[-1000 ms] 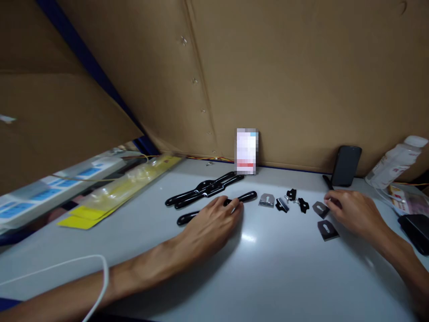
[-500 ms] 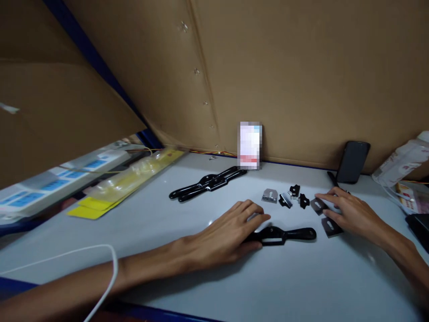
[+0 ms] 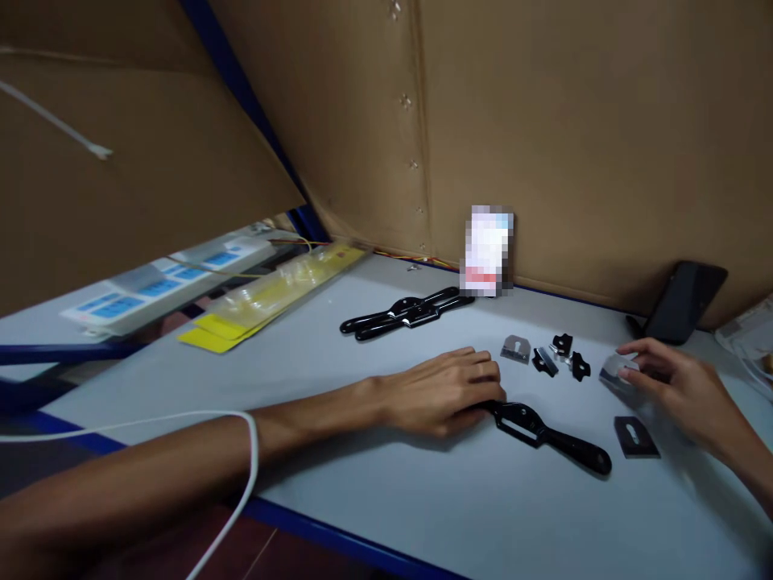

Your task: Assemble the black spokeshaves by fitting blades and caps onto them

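My left hand [image 3: 450, 391] lies closed over one handle of a black two-handled tool body [image 3: 547, 435] that rests on the grey table [image 3: 362, 483]. The other handle points to the right. My right hand [image 3: 676, 387] pinches a small grey metal plate [image 3: 613, 372] and holds it just above the table. A second grey slotted plate [image 3: 635, 436] lies flat below that hand. Between my hands lie a silver plate [image 3: 515, 349] and small black clamp pieces [image 3: 561, 358].
Two more black tool bodies [image 3: 407, 312] lie stacked near the cardboard back wall. A blurred card [image 3: 486, 251] and a dark phone [image 3: 685, 302] lean on that wall. Yellow packaging [image 3: 271, 296] and a white power strip [image 3: 163, 274] sit left. A white cable [image 3: 241, 467] crosses my left forearm.
My left hand pulled one black tool body from the back toward the front and turned it. My right hand picked one grey plate up off the table.
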Action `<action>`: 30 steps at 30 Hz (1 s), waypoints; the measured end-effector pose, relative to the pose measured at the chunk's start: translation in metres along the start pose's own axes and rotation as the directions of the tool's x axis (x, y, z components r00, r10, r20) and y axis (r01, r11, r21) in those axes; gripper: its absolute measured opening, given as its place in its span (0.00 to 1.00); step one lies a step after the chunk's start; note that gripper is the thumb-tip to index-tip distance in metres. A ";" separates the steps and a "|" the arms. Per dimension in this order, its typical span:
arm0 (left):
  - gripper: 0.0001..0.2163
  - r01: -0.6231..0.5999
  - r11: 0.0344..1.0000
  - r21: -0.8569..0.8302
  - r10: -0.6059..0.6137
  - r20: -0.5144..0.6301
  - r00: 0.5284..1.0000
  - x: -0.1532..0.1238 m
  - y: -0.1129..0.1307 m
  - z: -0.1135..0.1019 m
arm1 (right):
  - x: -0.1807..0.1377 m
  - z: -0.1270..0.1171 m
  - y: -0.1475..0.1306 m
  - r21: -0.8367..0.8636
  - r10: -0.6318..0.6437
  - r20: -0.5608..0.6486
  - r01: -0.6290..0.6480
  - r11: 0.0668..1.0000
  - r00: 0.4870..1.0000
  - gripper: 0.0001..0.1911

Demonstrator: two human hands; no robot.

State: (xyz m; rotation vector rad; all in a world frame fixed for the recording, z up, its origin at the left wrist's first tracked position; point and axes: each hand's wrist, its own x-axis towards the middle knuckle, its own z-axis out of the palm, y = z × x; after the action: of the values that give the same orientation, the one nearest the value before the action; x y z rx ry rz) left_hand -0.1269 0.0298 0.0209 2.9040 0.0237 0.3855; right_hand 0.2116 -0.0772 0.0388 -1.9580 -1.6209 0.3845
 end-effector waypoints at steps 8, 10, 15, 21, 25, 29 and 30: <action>0.12 -0.142 0.945 0.293 0.172 -0.078 0.982 0.000 0.011 0.010 | -0.030 0.039 -0.057 0.365 0.051 0.072 -0.074 0.928 0.996 0.17; 0.13 -0.161 0.937 0.311 0.195 -0.082 0.977 0.000 0.015 0.010 | -0.036 0.047 -0.067 0.402 0.035 0.121 -0.081 0.912 0.992 0.14; 0.13 -0.184 0.928 0.324 0.220 -0.080 0.972 0.001 0.019 0.011 | -0.047 0.062 -0.074 0.397 -0.005 0.243 -0.095 0.913 0.970 0.11; 0.13 -0.160 0.940 0.302 0.202 -0.111 0.973 0.001 0.017 0.011 | -0.048 0.070 -0.074 0.268 -0.102 0.193 0.048 0.962 0.976 0.08; 0.13 -0.141 0.952 0.271 0.178 -0.120 0.977 0.000 0.016 0.011 | -0.047 0.072 -0.073 0.265 -0.145 0.219 0.084 0.960 0.965 0.08; 0.11 -0.107 0.976 0.192 0.132 -0.122 0.984 0.000 0.013 0.014 | -0.047 0.072 -0.072 0.261 -0.157 0.244 0.091 0.961 0.957 0.09; 0.11 -0.099 0.980 0.170 0.121 -0.123 0.985 0.001 0.013 0.015 | -0.047 0.072 -0.073 0.260 -0.159 0.246 0.093 0.961 0.956 0.09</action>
State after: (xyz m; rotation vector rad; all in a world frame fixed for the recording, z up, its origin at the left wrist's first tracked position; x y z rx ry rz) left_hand -0.1227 0.0144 0.0100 3.0442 -0.0897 0.6244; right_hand 0.1028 -0.0977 0.0174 -1.6608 -1.7571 0.7857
